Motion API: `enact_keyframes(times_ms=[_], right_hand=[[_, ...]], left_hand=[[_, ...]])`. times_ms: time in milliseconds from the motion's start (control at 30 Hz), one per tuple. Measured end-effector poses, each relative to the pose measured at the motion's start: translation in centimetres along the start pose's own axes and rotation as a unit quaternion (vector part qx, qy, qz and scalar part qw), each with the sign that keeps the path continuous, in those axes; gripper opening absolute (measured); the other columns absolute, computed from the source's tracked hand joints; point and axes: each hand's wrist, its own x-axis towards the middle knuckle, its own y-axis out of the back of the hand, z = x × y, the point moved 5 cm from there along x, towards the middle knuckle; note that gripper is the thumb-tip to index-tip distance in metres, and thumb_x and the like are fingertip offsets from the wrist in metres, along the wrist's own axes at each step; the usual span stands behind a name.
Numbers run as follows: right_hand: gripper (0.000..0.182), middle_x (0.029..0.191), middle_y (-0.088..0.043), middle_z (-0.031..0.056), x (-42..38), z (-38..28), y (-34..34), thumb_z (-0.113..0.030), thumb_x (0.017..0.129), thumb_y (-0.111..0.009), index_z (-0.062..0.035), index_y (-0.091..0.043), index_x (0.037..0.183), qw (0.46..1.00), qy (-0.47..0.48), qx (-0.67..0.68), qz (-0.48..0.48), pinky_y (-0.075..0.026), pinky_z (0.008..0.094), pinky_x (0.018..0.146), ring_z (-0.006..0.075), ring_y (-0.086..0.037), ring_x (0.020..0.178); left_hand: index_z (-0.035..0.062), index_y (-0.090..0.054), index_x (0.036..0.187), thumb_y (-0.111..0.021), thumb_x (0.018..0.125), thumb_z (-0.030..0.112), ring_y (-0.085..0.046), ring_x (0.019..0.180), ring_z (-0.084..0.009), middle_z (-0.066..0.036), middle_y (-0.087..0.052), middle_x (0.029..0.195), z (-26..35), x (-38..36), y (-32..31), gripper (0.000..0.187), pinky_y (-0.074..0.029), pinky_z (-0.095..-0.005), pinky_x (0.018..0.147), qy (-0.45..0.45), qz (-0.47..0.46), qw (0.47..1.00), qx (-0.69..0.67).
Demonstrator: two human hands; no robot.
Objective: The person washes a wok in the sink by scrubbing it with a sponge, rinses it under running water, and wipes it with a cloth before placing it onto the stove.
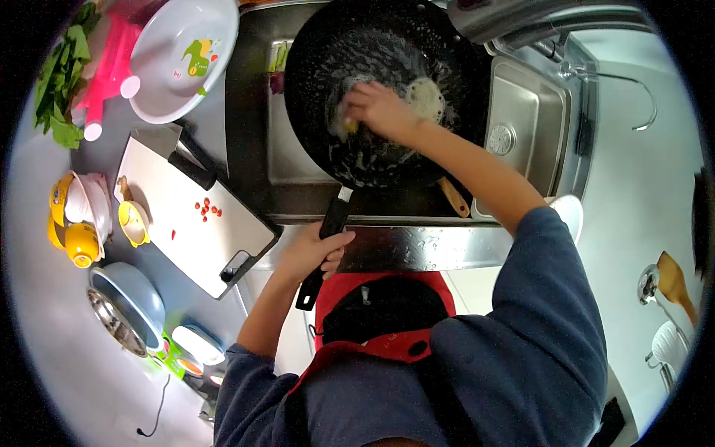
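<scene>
A large black wok rests over the sink, its inside wet and streaked with suds. My left hand is wrapped round the wok's black handle at the front edge of the counter. Inside the wok, my right hand presses down with bent fingers on a small yellow sponge, which is mostly hidden beneath them. A patch of pale foam lies just right of that hand. From under the wok's lower right edge sticks out a wooden handle.
Left of the sink lie a white cutting board with chopped red pieces, a cleaver and a small yellow cup. A white basin and leafy greens stand behind. A faucet reaches over the right basin.
</scene>
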Motion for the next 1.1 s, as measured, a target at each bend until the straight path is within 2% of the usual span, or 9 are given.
enact_keyframes(times_ms=[100,333,400,533,733,800,867,933,1100], right_hand=[[0.020,0.099,-0.059,0.0060,2.5,3.5,0.9,0.000,0.070,-0.057,-0.0078,-0.066,0.086,0.989,-0.128,-0.064,0.039,-0.046,0.0375,0.083,0.0260,-0.054,0.097],[0.023,0.101,-0.058,0.0059,-3.3,-2.3,3.1,-0.002,0.069,-0.062,-0.0094,-0.065,0.091,0.985,-0.071,0.076,-0.137,-0.044,0.0373,0.083,0.0256,-0.053,0.097],[0.026,0.111,-0.057,0.0034,-5.8,-0.7,4.5,-0.014,0.078,-0.056,-0.0149,-0.064,0.103,0.958,-0.050,-0.069,-0.274,-0.044,0.0394,0.084,0.0239,-0.053,0.105],[0.034,0.112,-0.056,0.0044,-8.1,2.8,7.5,-0.020,0.081,-0.053,-0.0167,-0.059,0.114,0.904,-0.145,-0.269,-0.301,-0.042,0.0489,0.080,0.0258,-0.055,0.099],[0.034,0.108,-0.053,0.0104,-6.0,3.8,8.0,-0.021,0.075,-0.068,-0.0096,-0.058,0.106,0.888,-0.194,-0.336,-0.247,-0.043,0.0360,0.083,0.0261,-0.051,0.104],[0.033,0.106,-0.054,0.0115,-6.1,3.0,5.7,-0.020,0.073,-0.070,-0.0081,-0.059,0.102,0.905,-0.214,-0.280,-0.239,-0.047,0.0387,0.080,0.0287,-0.055,0.100],[0.030,0.098,-0.056,0.0145,-6.5,1.2,2.8,-0.016,0.073,-0.069,-0.0056,-0.059,0.099,0.902,-0.384,-0.039,-0.194,-0.048,0.0440,0.080,0.0342,-0.057,0.094],[0.023,0.100,-0.057,0.0175,-4.0,-3.2,2.5,-0.014,0.082,-0.058,-0.0033,-0.059,0.103,0.939,-0.319,0.052,-0.116,-0.051,0.0456,0.074,0.0380,-0.059,0.091],[0.026,0.088,-0.059,0.0161,-3.9,0.4,1.5,-0.008,0.071,-0.068,-0.0019,-0.062,0.095,0.915,-0.400,0.029,-0.043,-0.050,0.0424,0.070,0.0356,-0.060,0.079]], left_hand=[[0.0078,-0.045,0.082,-0.063,0.087,0.018,-0.038,0.040,-0.0059,0.004,-0.039,0.053,0.7,-1.1,-0.5,0.021,-0.031,-0.0237,0.034,-0.007,-0.004,1.000,-0.006],[0.0085,-0.044,0.083,-0.063,0.087,0.017,-0.037,0.038,-0.0064,0.004,-0.038,0.053,0.3,-1.6,-0.4,0.021,-0.031,-0.0241,0.033,0.008,-0.054,0.998,-0.032],[0.0087,-0.044,0.083,-0.063,0.087,0.016,-0.036,0.038,-0.0065,0.005,-0.037,0.053,0.3,-2.1,-1.1,0.020,-0.031,-0.0241,0.033,0.017,-0.070,0.996,-0.051],[0.0094,-0.044,0.080,-0.063,0.086,0.013,-0.036,0.037,-0.0069,0.004,-0.037,0.052,0.2,-3.7,-2.2,0.020,-0.031,-0.0248,0.033,0.017,-0.064,0.996,-0.058],[0.0081,-0.044,0.079,-0.060,0.087,0.010,-0.036,0.038,-0.0065,0.003,-0.037,0.052,-1.3,-3.2,-2.6,0.018,-0.032,-0.0247,0.032,-0.048,-0.042,0.992,-0.108],[0.0074,-0.044,0.080,-0.060,0.087,0.010,-0.036,0.038,-0.0067,0.003,-0.038,0.053,-1.0,-3.2,-3.1,0.018,-0.032,-0.0249,0.032,-0.050,-0.028,0.992,-0.115],[0.0067,-0.044,0.080,-0.060,0.087,0.010,-0.037,0.038,-0.0069,0.002,-0.039,0.053,-1.0,-3.0,-3.7,0.018,-0.033,-0.0250,0.033,-0.053,-0.017,0.991,-0.121],[0.0061,-0.044,0.080,-0.060,0.087,0.011,-0.038,0.038,-0.0078,0.001,-0.040,0.054,-0.7,-2.5,-3.8,0.019,-0.034,-0.0257,0.033,-0.083,0.018,0.993,-0.081],[0.0052,-0.043,0.080,-0.060,0.088,0.012,-0.040,0.038,-0.0091,0.000,-0.041,0.053,-0.5,-2.3,-4.1,0.020,-0.035,-0.0264,0.033,-0.111,0.044,0.991,-0.060]])
